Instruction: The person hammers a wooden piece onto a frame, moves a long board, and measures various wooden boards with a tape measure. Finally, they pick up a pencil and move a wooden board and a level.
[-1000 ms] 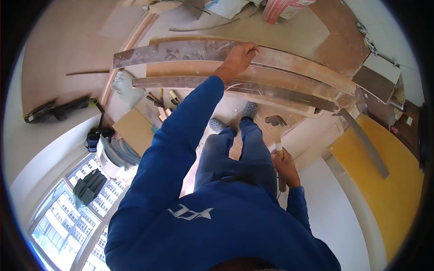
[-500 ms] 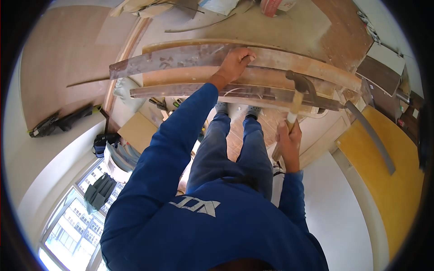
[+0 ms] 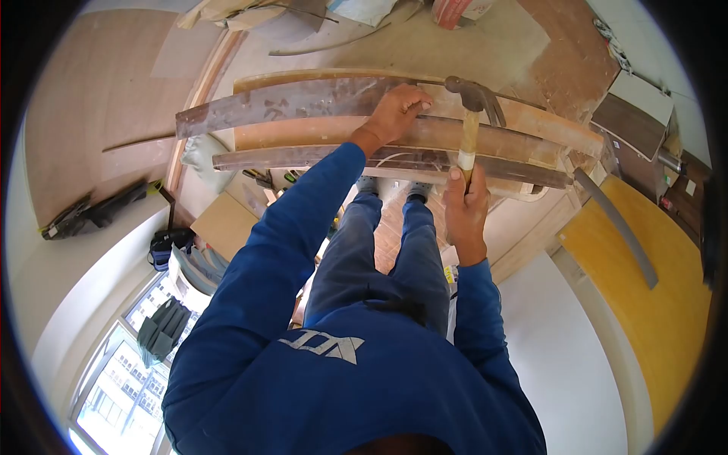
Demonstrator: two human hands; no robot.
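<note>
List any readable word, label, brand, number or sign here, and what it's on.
None can be read with confidence.
Blue shirt: white mark on the chest, distorted; can't tell whether it's letters or a logo.
Red-and-white bag: cut off by the frame; any print too blurred.
Hammer: pale band on the handle, no legible lettering.

Yellow board (image 3: pixel 644 318) right of the right hand (image 3: pixel 465 211), window (image 3: pixel 125 387) well left of the left hand (image 3: pixel 396 114).
A red-and-white bag (image 3: pixel 453 11) lies beyond both hands; leftward sit a pale sack (image 3: pixel 203 159) and, nearer the window, a dark bag (image 3: pixel 168 247).
</note>
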